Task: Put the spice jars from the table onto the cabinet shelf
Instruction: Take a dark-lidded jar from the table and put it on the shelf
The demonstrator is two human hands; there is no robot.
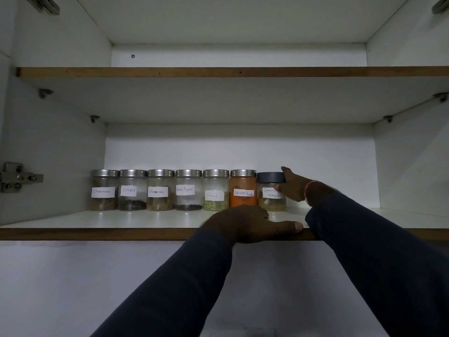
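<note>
The head view showed, nearest, the left hand (252,224) lying flat and open on the front edge of the cabinet shelf (121,222), thumb out along the lip, holding nothing. Behind it, toward the back wall, the right hand (292,184) was cupped around the right side of the dark-lidded Garam Masala jar (271,192), its thumb across the label; whether the far-side fingers truly gripped it could not be told. That jar stood upright at the right end of the row, touching or just beside the Red Chilli Powder jar (243,189). A sideways nudge while letting go could have knocked that neighbour into the Fennel jar (215,190), and a snagged lid could have tipped the jar forward.
</note>
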